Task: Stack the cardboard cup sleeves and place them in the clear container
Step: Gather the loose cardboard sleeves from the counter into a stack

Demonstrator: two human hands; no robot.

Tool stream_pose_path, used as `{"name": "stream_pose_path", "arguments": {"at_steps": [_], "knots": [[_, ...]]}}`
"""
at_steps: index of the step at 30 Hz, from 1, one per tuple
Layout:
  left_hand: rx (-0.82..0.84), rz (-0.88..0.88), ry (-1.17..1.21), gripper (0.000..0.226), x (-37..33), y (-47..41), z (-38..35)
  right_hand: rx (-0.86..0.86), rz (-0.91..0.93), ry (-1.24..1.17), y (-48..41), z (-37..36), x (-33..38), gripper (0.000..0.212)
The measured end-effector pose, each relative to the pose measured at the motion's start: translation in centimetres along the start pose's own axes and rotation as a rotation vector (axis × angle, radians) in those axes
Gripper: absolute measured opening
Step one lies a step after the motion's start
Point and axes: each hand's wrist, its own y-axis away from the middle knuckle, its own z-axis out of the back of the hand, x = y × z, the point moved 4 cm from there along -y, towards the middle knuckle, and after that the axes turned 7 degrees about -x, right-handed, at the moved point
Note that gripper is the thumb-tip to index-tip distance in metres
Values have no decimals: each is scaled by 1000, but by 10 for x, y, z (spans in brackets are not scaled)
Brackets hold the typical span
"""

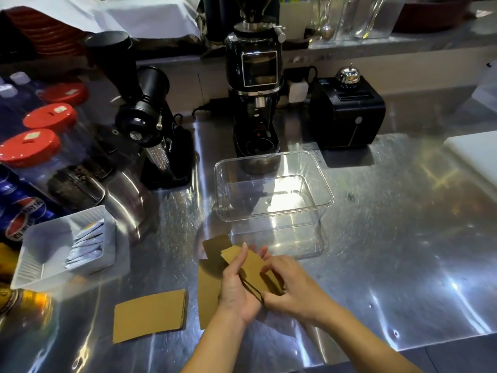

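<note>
My left hand [236, 286] grips a brown cardboard cup sleeve [251, 265] just above the steel counter. My right hand [293, 289] pinches the same sleeve at its near right end; a thin black band runs across my left palm toward the right fingers. More flat sleeves [208, 281] lie under and behind my left hand. Another flat sleeve [149, 314] lies alone to the left. The clear container [326, 195] stands empty just beyond my hands.
A white tray [32, 254] with sachets sits at the left, beside red-lidded jars [29, 146] and Pepsi cans. Two black grinders [255, 84] and a black box [349, 117] with a bell stand behind the container. A white board [476, 152] lies at the right.
</note>
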Motion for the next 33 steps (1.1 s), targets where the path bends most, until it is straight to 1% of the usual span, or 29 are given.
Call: {"name": "stream_pose_path", "arguments": {"at_steps": [2,4,6,7,9,11,13,15,16,17,20,23,25,27,29,31,33], "knots": [[-5,-18,-7,28,-5,3,3,73,16,-54,0,-3,-1,42],[-22,-32,-3,21,-13,5,8,100,35,-104,-2,-3,-2,35],[-71,-52,6,19,-21,6,15,39,40,-111,-5,-1,-3,31],[-93,-61,12,21,-24,7,17,-5,47,-71,-9,0,-6,30],[-113,-81,35,24,-29,7,22,-56,65,111,-15,-1,-13,36],[-116,-136,57,25,-36,7,27,-15,45,280,-18,-6,-24,51],[-111,-198,68,22,-42,8,32,56,27,382,-18,-13,-35,65],[-116,-202,57,13,-44,10,34,84,57,447,-16,-18,-40,69],[-128,-197,44,11,-44,11,34,70,79,459,-15,-19,-40,67],[-142,-196,30,15,-43,12,35,42,96,455,-15,-19,-40,64],[-167,-192,17,17,-41,13,38,-50,117,383,-15,-15,-38,53],[-166,-208,17,15,-40,13,39,-107,102,326,-16,-12,-34,48],[-153,-224,14,18,-42,13,37,-155,18,211,-16,-11,-33,44],[-136,-239,18,21,-43,12,34,-190,-99,24,-16,-9,-31,39],[-107,-245,15,24,-43,12,32,-182,-174,-134,-16,-9,-26,35],[-24,-221,-17,32,-41,12,28,-152,-167,-209,-16,-12,-17,34],[20,-186,-56,42,-38,13,26,-121,-139,-235,-16,-16,-6,36]]}}
